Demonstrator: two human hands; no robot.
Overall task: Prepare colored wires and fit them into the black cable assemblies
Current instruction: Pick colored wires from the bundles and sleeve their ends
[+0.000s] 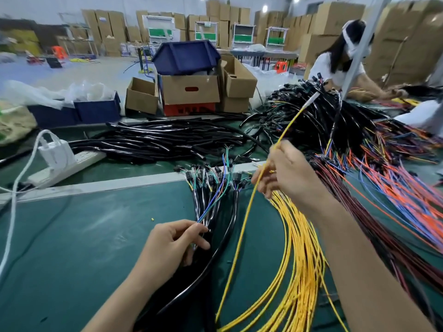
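My left hand (173, 244) grips a bundle of black cable assemblies (211, 207) on the green mat and pinches thin blue and green wires that rise from it. The bundle's far ends fan out into black connectors with short colored leads. My right hand (285, 168) is raised and pinches a single yellow wire (244, 226); the wire's white-tipped end points up and away toward the back. Under that hand lies a sheaf of yellow wires (299, 259), curving toward me.
Heaps of red, orange and blue wires (395, 188) fill the right side. Black tubing (167, 140) lies behind the metal strip, a white power strip (72, 164) at left. Cardboard boxes (191, 92) stand at the back. Another person (342, 58) works at far right.
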